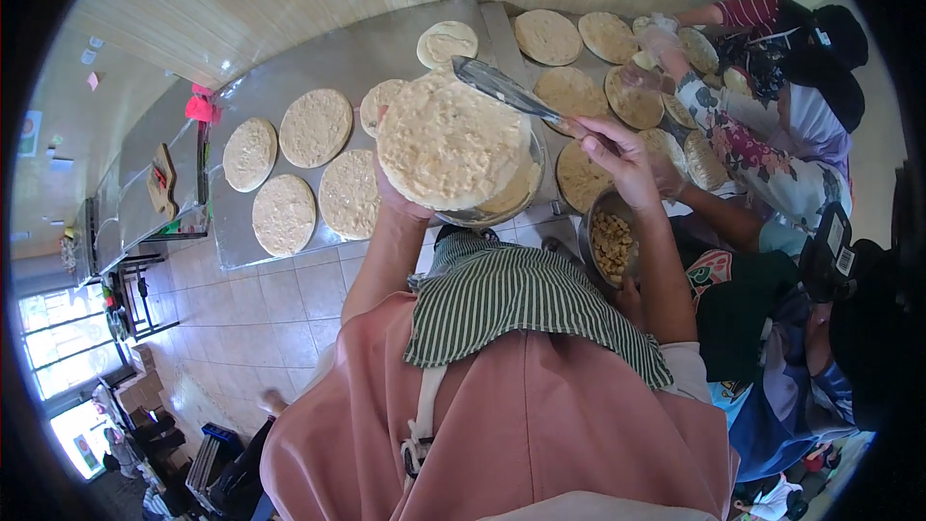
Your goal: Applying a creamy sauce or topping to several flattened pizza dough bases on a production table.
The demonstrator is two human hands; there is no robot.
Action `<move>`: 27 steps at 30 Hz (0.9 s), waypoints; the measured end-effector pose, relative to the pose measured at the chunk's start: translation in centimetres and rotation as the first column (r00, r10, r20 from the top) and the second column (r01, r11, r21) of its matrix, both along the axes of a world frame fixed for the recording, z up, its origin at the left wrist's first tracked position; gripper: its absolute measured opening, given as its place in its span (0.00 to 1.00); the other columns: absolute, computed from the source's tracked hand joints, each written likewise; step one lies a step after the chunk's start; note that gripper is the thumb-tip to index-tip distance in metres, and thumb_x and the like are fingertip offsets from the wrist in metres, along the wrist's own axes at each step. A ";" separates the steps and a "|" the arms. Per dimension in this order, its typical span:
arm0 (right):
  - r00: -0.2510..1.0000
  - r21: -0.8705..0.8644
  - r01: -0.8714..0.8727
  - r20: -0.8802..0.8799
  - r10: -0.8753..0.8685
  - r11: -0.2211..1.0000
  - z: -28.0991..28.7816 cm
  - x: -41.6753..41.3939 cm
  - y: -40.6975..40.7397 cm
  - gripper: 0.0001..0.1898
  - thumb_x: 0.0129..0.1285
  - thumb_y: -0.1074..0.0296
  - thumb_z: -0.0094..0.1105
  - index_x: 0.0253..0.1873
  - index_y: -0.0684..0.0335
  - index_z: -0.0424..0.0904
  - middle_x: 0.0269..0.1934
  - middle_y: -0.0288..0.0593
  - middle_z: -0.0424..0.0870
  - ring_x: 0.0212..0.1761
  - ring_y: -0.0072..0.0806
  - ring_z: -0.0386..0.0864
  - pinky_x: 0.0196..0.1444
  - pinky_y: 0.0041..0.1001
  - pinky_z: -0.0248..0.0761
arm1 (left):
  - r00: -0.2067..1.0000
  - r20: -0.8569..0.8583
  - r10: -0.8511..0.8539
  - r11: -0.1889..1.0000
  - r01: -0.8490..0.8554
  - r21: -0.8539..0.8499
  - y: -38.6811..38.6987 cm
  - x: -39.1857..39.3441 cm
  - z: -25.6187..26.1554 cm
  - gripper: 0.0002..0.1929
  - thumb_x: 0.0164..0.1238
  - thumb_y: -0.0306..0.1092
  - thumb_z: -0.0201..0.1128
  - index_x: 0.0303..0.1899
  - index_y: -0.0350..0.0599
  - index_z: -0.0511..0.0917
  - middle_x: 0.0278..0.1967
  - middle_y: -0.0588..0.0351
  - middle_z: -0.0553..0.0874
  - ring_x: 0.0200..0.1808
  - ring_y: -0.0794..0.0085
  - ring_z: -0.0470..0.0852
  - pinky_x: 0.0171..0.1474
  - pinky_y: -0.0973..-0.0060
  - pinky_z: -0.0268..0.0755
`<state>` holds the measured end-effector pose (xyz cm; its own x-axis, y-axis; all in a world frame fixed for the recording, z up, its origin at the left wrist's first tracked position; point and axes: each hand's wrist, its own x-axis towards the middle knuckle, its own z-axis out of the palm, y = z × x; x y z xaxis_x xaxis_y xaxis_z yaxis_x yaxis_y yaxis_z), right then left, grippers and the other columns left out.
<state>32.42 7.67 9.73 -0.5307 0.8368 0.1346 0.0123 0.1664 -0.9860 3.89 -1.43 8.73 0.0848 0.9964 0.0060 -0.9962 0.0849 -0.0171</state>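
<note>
My left hand (401, 192) holds up a round flatbread base (456, 141) from its left and lower edge. A lumpy, cream-coloured spread covers the top of the bread. My right hand (615, 152) grips the handle of a dark spatula (499, 87), whose smeared blade lies over the bread's upper right edge. Behind and below the bread is a metal bowl (539, 177) with more of the cream spread (517, 188) in it, partly hidden by the bread.
Several spread-covered rounds (316, 118) lie on the metal table (246, 94). At my right, co-workers' gloved hands (658, 40) work over more rounds (571, 98). A person there holds a bowl of browned chunks (611, 242) close to my right forearm. A wooden board (160, 181) rests farther left.
</note>
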 end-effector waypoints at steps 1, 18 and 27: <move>1.000 0.008 0.012 0.006 -0.012 1.000 -0.6 0.6 0.1 0.17 0.70 0.68 0.60 0.60 0.69 0.79 0.53 0.42 0.85 0.55 0.27 0.79 0.61 0.25 0.68 | 0.998 -0.051 0.036 0.999 -0.038 -0.030 -0.1 -0.5 -0.1 0.34 0.76 0.62 0.43 0.68 0.43 0.68 0.65 0.43 0.76 0.63 0.48 0.77 0.64 0.46 0.70; 0.991 -0.090 0.117 0.078 -0.110 0.989 0.1 2.3 -0.5 0.16 0.72 0.66 0.58 0.59 0.69 0.80 0.33 0.32 0.80 0.31 0.13 0.71 0.33 0.15 0.63 | 0.991 -0.133 0.032 0.999 -0.035 -0.016 1.2 -1.7 0.5 0.33 0.77 0.60 0.41 0.69 0.42 0.67 0.65 0.43 0.75 0.63 0.48 0.76 0.65 0.47 0.70; 0.930 -0.085 0.237 0.309 -0.201 0.968 3.3 2.1 -3.7 0.15 0.72 0.65 0.56 0.57 0.68 0.80 0.44 0.43 0.86 0.44 0.26 0.81 0.48 0.25 0.72 | 0.974 -0.200 0.104 0.993 -0.090 0.082 2.2 1.3 1.6 0.36 0.73 0.66 0.37 0.74 0.54 0.59 0.72 0.42 0.64 0.72 0.36 0.62 0.68 0.22 0.46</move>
<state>34.49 4.01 12.98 -0.3329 0.9368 -0.1078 0.3290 0.0083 -0.9443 5.18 0.72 10.29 -0.0054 0.9975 0.0705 -0.9817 -0.0187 0.1893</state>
